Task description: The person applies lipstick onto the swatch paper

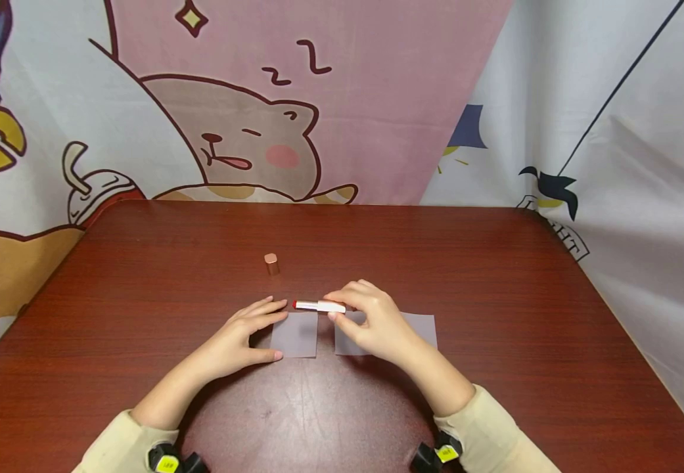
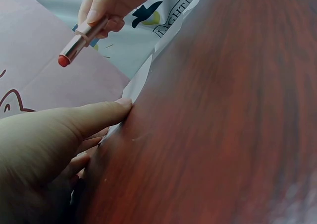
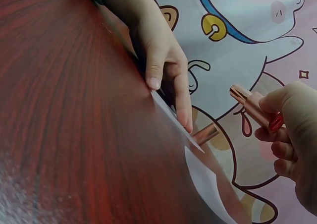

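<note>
Right paper [image 1: 422, 330] partly hidden
Right hand [image 1: 372, 320] covers its middle; sleeves [image 1: 495, 427] cut off at head view's bottom edge.

DESK [image 1: 513, 289]: wood-grain, smooth, glossy sheen | LIPSTICK TUBE [image 1: 320, 306]: metal-look, polished, reflective | CAP [image 1: 272, 265]: metal-look, glossy | LEFT SHEET [image 1: 296, 336]: paper, smooth, matt | RIGHT SHEET [image 1: 423, 327]: paper, smooth, matt | BACKDROP [image 1: 389, 98]: cloth, matt, lightly creased | SLEEVES [image 1: 498, 430]: cloth, matt

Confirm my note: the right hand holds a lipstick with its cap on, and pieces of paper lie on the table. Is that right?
The cap is off: the head view shows it standing on the table, away from the lipstick in the right hand. The rest holds.
</note>
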Tool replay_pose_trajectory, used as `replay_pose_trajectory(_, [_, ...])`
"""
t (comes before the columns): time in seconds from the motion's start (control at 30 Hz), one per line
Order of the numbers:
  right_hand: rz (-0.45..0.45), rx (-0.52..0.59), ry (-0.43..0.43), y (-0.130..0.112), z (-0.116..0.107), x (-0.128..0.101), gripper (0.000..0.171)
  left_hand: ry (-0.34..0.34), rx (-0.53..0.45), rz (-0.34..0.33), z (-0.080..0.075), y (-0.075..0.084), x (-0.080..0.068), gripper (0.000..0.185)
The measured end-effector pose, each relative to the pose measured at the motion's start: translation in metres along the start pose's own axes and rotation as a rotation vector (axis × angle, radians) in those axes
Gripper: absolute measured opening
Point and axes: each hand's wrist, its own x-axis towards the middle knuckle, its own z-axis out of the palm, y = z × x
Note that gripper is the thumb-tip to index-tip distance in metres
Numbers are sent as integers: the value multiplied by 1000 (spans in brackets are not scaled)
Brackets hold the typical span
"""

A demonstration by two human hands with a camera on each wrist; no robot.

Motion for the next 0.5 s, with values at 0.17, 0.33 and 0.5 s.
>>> replay_pose_trajectory(0.17, [-11,-14,-21,2,4,-1,20,-1,-10,-4,0,1,0,62])
replay_pose_trajectory(0.33, [0,-24,-46,4,9,-2,18,1,-2,-10,0,1,0,62])
replay_pose_trajectory(0.5, [19,-35,-68,4,11,-3,16,1,-1,-18,0,1,0,63])
